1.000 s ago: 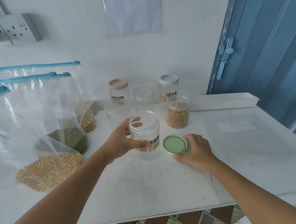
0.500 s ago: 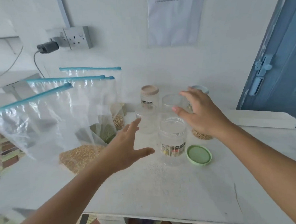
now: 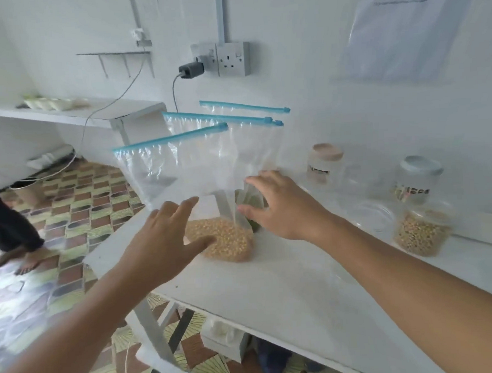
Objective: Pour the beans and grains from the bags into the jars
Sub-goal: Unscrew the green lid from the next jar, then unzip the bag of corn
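Landmark: the front bag [image 3: 187, 172] of yellow grain stands at the surface [image 3: 287, 292] corner.
Left hand [image 3: 167, 236]: grip spread, empty, just before the bag.
Right hand [image 3: 280, 204]: grip spread, empty, at its right edge.
Advice: take the bag high, under the blue zip strip [image 3: 169, 138], and support the base.
Change: both hands have left the open jar for the bag.

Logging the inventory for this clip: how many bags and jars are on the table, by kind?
Zip bags with blue sliders: 4, counting sliders; the nearest holds yellow grain.
Jars with lids on: 2, one tan-lidded, one pale-lidded.
Open jar of grain: 1.
Clear empty jars: at least 2, blurred; one is plain.
Total: about 9.
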Demonstrator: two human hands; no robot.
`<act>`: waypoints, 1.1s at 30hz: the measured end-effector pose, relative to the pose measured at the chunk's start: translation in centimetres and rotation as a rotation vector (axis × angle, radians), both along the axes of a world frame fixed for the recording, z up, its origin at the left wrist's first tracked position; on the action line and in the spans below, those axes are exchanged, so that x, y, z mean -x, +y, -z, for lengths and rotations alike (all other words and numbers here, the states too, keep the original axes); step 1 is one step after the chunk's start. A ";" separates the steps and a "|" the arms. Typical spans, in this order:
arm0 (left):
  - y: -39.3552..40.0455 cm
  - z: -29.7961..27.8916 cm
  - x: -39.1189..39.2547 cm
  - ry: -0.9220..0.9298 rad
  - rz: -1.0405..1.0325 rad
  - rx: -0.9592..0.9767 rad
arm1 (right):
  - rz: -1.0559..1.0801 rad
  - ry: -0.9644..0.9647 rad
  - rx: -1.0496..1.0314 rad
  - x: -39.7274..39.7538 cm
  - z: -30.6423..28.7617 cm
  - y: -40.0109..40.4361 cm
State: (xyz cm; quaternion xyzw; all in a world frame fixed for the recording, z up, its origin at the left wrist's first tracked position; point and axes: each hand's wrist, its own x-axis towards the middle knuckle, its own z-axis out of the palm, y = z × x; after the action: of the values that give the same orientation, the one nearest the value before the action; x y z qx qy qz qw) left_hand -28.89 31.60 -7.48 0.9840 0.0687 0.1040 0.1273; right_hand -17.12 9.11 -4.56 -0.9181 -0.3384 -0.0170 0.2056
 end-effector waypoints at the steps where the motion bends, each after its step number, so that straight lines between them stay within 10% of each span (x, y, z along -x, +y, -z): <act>1: 1.1 0.0 0.0 0.001 -0.044 0.025 | -0.011 0.020 -0.018 -0.1 0.1 0.9; 6: 6.2 -0.3 -1.7 -0.013 -0.274 0.393 | -0.049 0.172 -0.274 -0.8 -0.4 4.6; 13: 10.1 -1.8 -5.5 -0.279 -0.049 1.256 | 0.020 0.369 -0.732 -2.7 -0.3 7.1; 33: -0.9 -3.4 -16.1 -0.242 0.272 1.497 | 0.362 0.016 -0.842 -4.2 -2.1 -8.2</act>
State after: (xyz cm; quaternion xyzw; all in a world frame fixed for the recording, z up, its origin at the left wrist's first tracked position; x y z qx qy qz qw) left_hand -12.82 30.69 -4.04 0.6170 -0.0153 0.1202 0.7776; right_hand -12.92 0.92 -2.51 -0.7991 -0.1345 -0.1816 0.5570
